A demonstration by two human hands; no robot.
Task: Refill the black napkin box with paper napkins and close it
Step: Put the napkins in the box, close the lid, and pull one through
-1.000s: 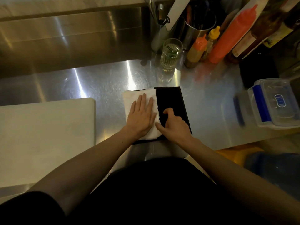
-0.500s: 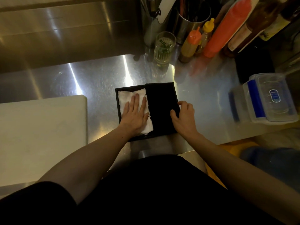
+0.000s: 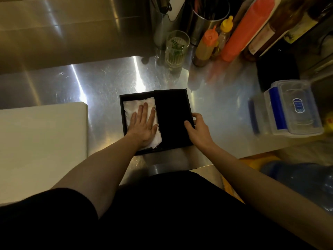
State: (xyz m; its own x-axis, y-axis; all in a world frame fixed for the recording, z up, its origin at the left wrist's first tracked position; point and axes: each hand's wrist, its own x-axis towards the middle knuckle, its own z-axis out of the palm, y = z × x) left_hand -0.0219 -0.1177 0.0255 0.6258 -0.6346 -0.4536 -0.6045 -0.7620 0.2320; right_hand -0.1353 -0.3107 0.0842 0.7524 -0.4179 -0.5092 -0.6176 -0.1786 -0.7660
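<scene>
The rectangular black napkin box [image 3: 137, 95] sits on the brushed-steel desk [image 3: 100, 82], close to the front edge and about midway along it. The stack of white paper napkins [image 3: 133, 107] lies in the left part of the box. The flat black lid panel [image 3: 171, 114] covers the right part.

Hands:
- The left hand [image 3: 143, 124] is open, fingers straight, palm pressing flat on the napkins.
- The right hand [image 3: 199, 129] grips the right edge of the lid, thumb on top, fingers curled over the side.

Change: one second ago the napkins overhung the left wall of the box, and the right hand rested on the lid beside the stack. The napkins are now seated inside the walls, and the right hand has moved to the lid's outer edge. Loading appears complete; closing the lid remains.

A white cutting board [image 3: 41, 141] occupies the front-left area of the desk. A clear plastic container with blue clips [image 3: 295, 109] stands at the right edge. A drinking glass [image 3: 176, 49] and an orange squeeze bottle [image 3: 246, 31] stand towards the back-right corner.
</scene>
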